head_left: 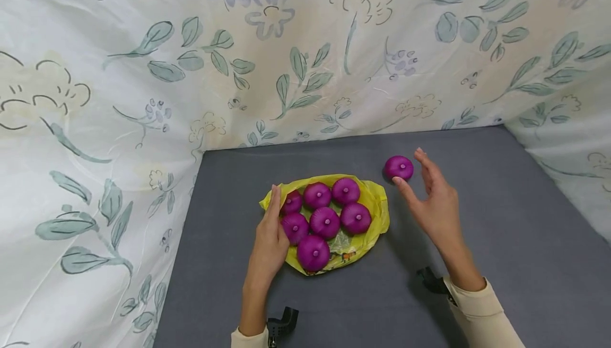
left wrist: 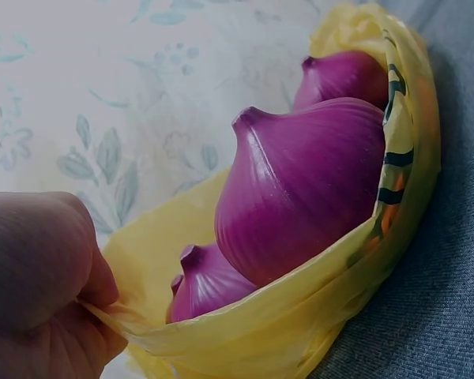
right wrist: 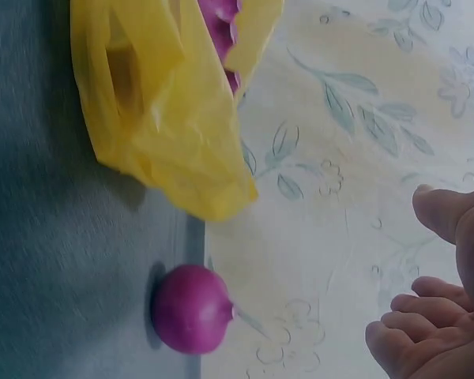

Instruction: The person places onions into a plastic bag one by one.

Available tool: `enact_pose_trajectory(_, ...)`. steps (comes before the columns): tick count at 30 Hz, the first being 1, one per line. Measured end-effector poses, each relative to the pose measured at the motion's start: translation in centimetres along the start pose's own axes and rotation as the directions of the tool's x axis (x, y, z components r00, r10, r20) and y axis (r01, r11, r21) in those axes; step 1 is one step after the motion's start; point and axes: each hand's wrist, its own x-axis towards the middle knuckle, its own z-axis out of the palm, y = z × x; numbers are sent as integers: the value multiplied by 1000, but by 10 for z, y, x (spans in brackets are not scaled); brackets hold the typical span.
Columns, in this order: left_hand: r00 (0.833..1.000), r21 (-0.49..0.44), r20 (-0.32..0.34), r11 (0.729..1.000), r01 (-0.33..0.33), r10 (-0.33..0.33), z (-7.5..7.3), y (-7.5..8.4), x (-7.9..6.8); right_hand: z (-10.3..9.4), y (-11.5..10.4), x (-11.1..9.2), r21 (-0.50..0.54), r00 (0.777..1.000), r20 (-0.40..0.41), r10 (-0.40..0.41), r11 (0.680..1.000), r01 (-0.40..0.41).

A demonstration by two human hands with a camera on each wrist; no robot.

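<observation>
Several purple onions (head_left: 324, 223) sit in a yellow plastic bag (head_left: 379, 207) whose mouth is spread wide. My left hand (head_left: 270, 242) is at the bag's left side, and the left wrist view shows its thumb and fingers pinching the bag's rim. A single onion (head_left: 399, 167) rests on the cloth beyond the bag's right end. Close by it, my right hand (head_left: 436, 210) has thumb and fingers spread. In the right wrist view that lone onion (right wrist: 192, 309) stands apart from the hand (right wrist: 434, 308), with nothing held.
Dark grey cloth (head_left: 229, 284) covers the table. A white floral sheet (head_left: 296, 72) hangs along the back and both sides. Black wrist straps (head_left: 282, 322) show at both cuffs.
</observation>
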Motion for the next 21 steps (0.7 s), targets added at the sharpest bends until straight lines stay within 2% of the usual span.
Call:
enact_pose_trajectory(4, 1000, 4, 1, 1000, 2, -2, 1, 0, 0, -7, 4, 9, 0, 1000, -10, 18, 1000, -18)
enact_pose_trajectory(12, 1000, 2, -21, 1000, -8, 8, 1, 1, 1, -10, 22, 24, -65, 994, 7, 112, 992, -111)
enact_pose_trajectory(21, 999, 0, -34, 1000, 7, -7, 2, 2, 2, -4, 42, 29, -75, 978, 77, 195, 979, -190)
